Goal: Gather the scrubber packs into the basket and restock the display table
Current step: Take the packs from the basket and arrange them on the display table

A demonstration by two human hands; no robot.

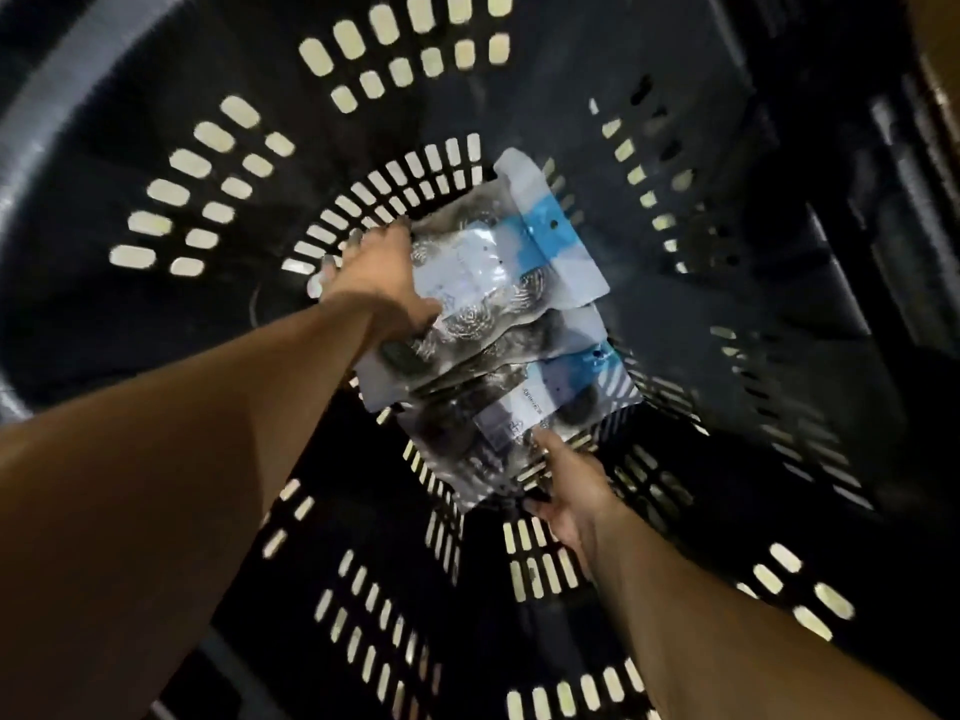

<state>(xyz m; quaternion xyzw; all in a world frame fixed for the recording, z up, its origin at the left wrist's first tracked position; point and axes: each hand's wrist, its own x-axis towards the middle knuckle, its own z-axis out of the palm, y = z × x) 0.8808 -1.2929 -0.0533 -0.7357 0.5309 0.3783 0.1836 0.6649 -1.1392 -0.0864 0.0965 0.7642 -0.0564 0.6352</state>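
View looks down into a deep black slotted basket (218,210). Scrubber packs (498,304) lie stacked at its bottom, clear bags with blue-and-white header cards. Left hand (379,288) grips the top pack's left edge, thumb over it. Right hand (566,491) touches the lowest pack's near edge; grip unclear.

Clear scrubber packs (498,314) with blue headers, overlapping, at the bottom of black slotted basket (208,210)
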